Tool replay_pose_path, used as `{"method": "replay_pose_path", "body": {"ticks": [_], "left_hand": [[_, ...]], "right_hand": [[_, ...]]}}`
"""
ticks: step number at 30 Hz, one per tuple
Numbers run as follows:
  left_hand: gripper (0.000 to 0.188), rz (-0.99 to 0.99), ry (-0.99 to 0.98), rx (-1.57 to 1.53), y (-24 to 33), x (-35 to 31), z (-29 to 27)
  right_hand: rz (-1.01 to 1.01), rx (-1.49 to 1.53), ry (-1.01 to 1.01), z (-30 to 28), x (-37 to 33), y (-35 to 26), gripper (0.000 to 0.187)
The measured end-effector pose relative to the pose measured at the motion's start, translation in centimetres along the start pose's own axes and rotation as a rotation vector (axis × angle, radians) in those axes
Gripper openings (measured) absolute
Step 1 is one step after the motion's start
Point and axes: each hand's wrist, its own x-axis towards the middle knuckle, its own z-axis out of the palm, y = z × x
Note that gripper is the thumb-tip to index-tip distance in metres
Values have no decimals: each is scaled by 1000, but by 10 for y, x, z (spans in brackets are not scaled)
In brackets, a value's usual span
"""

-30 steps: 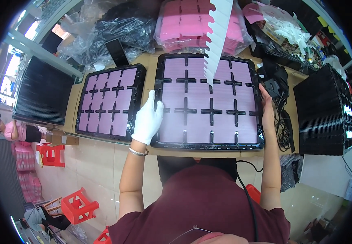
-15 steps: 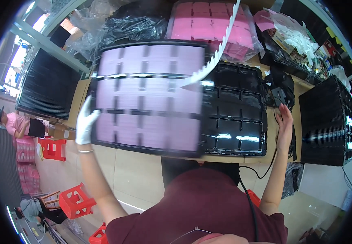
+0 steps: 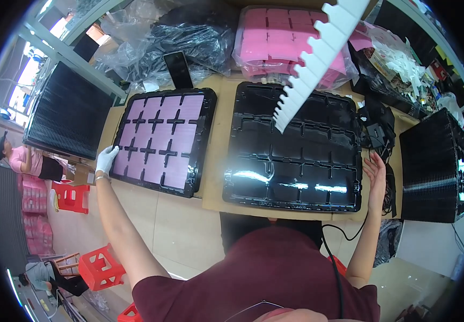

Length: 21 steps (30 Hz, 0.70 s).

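Observation:
My left hand [image 3: 107, 160], in a white glove, grips the left edge of a black plastic tray [image 3: 205, 126], which rests on the left of the table. Its compartments hold lilac-pink pads [image 3: 159, 138], split by black cross-shaped ribs. My bare right hand [image 3: 374, 173] has its fingers apart by the right edge of a second black tray [image 3: 285, 145], holding nothing. That tray shows vacant compartments under bright glare. A white toothed strip [image 3: 318, 61] hangs across the upper right, covering part of the second tray.
Black tray stacks stand at left [image 3: 68, 112] and right [image 3: 430, 166]. A dark phone [image 3: 178, 70] leans behind the filled tray. Bagged pink pads [image 3: 280, 37] and crumpled plastic film [image 3: 189, 35] lie along the back. A black cable [image 3: 344, 231] hangs at right; red stools [image 3: 101, 266] stand left.
The tray with lilac-pink pads has moved left off the other tray and rests on the table. The black tray beneath is uncovered. The white strip appears larger and further right.

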Motion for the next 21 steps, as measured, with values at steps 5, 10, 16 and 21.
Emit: {"method": "replay_pose_path", "body": {"ticks": [5,10,16,21], "left_hand": [[54,3,110,138,-4,23,17],[53,62,172,189,1,-4,13],[40,679,659,221,246,-92,93],[37,1093,260,-215,405,-231,167]], "right_hand": [[-11,-78,-29,-2,-7,-2,63],[-50,-34,-45,5,5,-12,54],[-285,139,-360,92,79,-80,42],[102,599,-928,139,107,-82,48]]}}
